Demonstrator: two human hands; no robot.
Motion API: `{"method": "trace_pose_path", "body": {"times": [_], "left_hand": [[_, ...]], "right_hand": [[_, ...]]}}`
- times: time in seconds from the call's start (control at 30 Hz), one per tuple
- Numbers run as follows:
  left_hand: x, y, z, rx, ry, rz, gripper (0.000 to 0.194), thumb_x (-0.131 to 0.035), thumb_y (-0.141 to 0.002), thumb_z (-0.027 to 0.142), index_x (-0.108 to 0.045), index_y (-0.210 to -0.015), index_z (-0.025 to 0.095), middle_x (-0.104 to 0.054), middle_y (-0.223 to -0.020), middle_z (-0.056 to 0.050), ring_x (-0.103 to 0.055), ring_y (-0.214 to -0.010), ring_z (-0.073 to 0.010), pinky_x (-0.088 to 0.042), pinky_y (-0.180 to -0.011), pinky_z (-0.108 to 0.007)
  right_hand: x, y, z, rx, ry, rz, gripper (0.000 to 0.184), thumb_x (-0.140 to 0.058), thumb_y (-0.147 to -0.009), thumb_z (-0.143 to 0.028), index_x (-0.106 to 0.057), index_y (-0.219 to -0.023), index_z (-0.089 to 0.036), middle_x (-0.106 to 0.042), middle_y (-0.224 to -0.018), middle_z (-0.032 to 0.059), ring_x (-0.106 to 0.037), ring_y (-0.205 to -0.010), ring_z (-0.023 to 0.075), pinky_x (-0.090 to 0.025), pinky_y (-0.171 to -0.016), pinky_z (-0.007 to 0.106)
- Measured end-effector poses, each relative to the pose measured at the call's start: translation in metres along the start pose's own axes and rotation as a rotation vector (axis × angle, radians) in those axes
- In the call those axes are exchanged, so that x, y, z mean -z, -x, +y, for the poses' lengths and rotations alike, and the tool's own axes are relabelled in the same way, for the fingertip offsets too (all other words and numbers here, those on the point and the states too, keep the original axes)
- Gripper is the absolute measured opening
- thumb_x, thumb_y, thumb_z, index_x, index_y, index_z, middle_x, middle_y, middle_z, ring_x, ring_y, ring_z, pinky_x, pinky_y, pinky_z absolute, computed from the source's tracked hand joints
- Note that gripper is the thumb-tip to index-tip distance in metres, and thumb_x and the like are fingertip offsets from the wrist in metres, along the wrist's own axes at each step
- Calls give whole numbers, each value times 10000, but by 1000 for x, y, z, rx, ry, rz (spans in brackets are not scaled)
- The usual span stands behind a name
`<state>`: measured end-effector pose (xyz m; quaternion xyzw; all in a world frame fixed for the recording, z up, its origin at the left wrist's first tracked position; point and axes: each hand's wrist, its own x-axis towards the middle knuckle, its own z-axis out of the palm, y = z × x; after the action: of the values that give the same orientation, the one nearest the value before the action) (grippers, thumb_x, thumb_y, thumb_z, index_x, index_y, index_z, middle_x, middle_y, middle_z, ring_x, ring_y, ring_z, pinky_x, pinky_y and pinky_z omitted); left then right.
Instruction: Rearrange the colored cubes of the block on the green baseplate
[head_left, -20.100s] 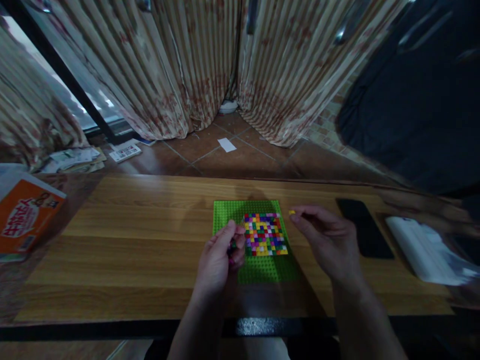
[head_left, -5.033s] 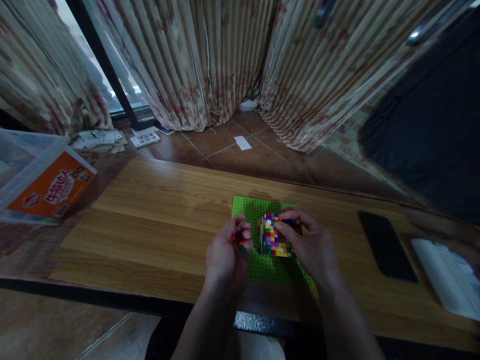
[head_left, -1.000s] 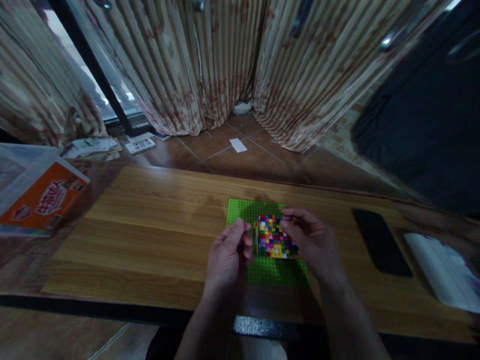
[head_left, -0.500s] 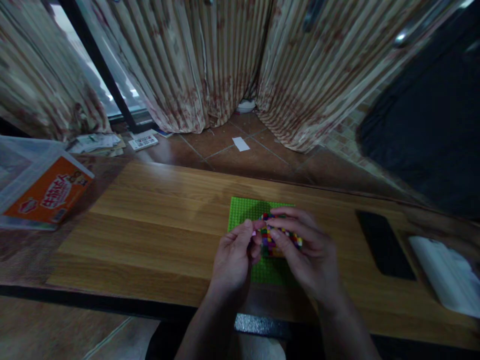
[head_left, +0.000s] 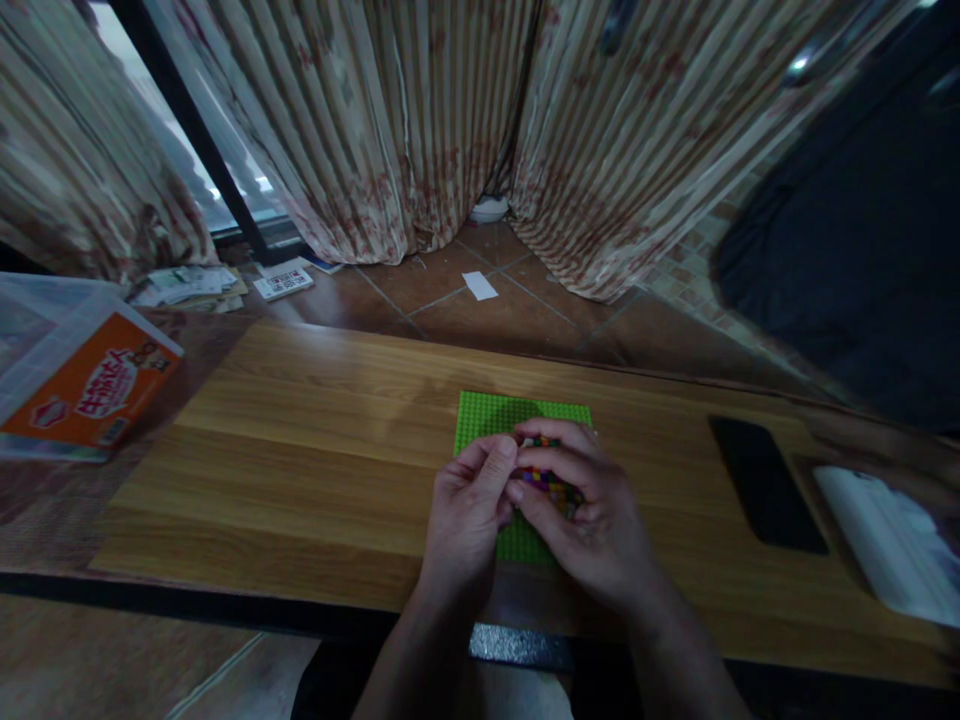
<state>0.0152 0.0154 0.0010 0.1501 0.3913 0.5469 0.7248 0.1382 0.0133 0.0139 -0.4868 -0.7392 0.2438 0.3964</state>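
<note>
A bright green studded baseplate [head_left: 480,412] lies on the wooden table, bearing a block of small multicoloured toy bricks [head_left: 553,486] that my fingers partly cover. My left hand [head_left: 469,500] is closed, thumb against forefinger, at the block's left side. The small pink toy brick seen in its pinch a moment earlier is now hidden by the fingers. My right hand [head_left: 589,510] arches over the block with curled fingers, its tips meeting the left fingertips. Whatever its fingertips grip cannot be made out.
On the wooden table [head_left: 262,480], a black phone [head_left: 766,485] and a white packet [head_left: 885,545] lie to the right. A clear plastic tub with an orange label [head_left: 94,385] stands at the left. Patterned curtains [head_left: 360,130] hang beyond the table.
My right hand has shifted left, from over the bricks to the left fingertips, and its fingers have drawn in. The pink brick has gone out of sight between the fingers.
</note>
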Motion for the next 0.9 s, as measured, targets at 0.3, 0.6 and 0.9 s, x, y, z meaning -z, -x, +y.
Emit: {"method": "trace_pose_path", "body": {"times": [0.3,0.6,0.9], "left_hand": [[-2,0,-2,-29,-50,-77,371,-766,-757,476,-666,-760,119,-445,-507,70,-282,-412,-17,-196,-409,-166],[4,-7,8,-22,124,326,136,-581,-874,158,-697,-901,95,-659,-781,-48,-594,-614,-76,-471,-557,-165],[1,-10,11,28,236,405,254,-471,-840,-55,-678,-849,91,-689,-830,-80,-690,-765,-107,-580,-754,-191]], "right_hand": [[2,2,2,-65,-111,49,114,-664,-898,-241,-742,-937,-314,-670,-1147,13,-628,-1088,200,-502,-941,411],[38,4,41,-304,-32,307,57,-761,-797,-340,-789,-831,-303,-677,-1135,43,-622,-1123,250,-477,-972,452],[22,2,54,-349,-69,210,67,-773,-760,-347,-785,-777,-283,-683,-1131,59,-622,-1132,258,-437,-1018,486]]}}
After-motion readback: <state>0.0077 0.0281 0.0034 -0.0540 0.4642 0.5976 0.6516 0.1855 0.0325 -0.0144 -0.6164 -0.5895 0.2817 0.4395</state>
